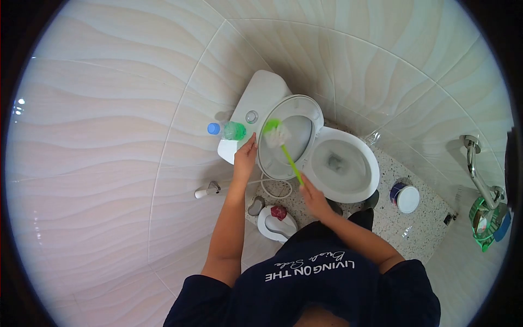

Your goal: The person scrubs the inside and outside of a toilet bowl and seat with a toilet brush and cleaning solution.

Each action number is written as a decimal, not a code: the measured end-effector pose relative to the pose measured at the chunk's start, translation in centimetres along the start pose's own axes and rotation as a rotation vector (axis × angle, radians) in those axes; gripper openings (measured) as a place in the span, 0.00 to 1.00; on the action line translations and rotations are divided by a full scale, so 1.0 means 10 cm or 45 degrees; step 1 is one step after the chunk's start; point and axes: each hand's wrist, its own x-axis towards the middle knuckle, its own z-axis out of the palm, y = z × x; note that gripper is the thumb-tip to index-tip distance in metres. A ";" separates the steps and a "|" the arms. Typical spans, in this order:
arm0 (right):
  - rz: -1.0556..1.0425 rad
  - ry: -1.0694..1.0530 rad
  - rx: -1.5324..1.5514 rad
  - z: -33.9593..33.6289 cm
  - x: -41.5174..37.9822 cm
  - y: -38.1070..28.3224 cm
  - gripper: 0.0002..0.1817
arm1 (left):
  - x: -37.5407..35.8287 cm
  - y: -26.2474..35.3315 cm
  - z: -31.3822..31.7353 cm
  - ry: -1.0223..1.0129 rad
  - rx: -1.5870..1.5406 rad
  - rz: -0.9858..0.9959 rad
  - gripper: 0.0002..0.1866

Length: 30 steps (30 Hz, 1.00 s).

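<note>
Head view: right hand [314, 198] closed round toilet brush [292, 162], bristles at raised lid [298, 133]; left hand [245, 158] half-curled at lid edge, grip unclear — bottle [235, 131] nearby on cistern [263, 87], could topple if knocked.

Pale tiled walls [109, 131] with a glossy wavy pattern fill most of the view, cream toward the top and faintly pinkish at lower left — thin joints run between the tiles. A light floor [427, 229] with dark speckles shows at lower right. Near the right edge a curved metal bar [475, 171] is fixed to the wall — small bright reflections [20, 107] dot the tiles at far left
</note>
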 end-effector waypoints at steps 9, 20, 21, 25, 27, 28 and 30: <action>-0.109 0.098 -0.082 -0.29 0.07 -0.21 0.24 | -0.21 -0.04 -0.24 0.795 -0.260 0.076 0.31; 0.014 0.219 0.120 -0.10 0.28 -0.11 0.25 | -0.06 0.17 -0.27 0.771 -0.170 0.140 0.32; -0.014 0.180 -0.057 -0.05 0.15 -0.11 0.25 | -0.13 0.15 -0.21 0.793 -0.179 0.173 0.29; -0.185 0.067 -0.061 0.03 -0.10 0.06 0.25 | -0.38 0.15 0.00 0.613 0.070 0.208 0.18; 0.017 0.056 -0.105 -0.14 0.12 -0.02 0.24 | -0.41 0.15 0.07 0.501 0.117 0.163 0.18; 0.028 0.057 -0.095 -0.18 0.26 -0.02 0.24 | -0.43 0.14 0.09 0.401 0.161 0.120 0.17; -0.087 0.255 0.078 -0.20 0.50 -0.02 0.26 | -0.40 0.02 0.13 0.365 0.116 0.128 0.17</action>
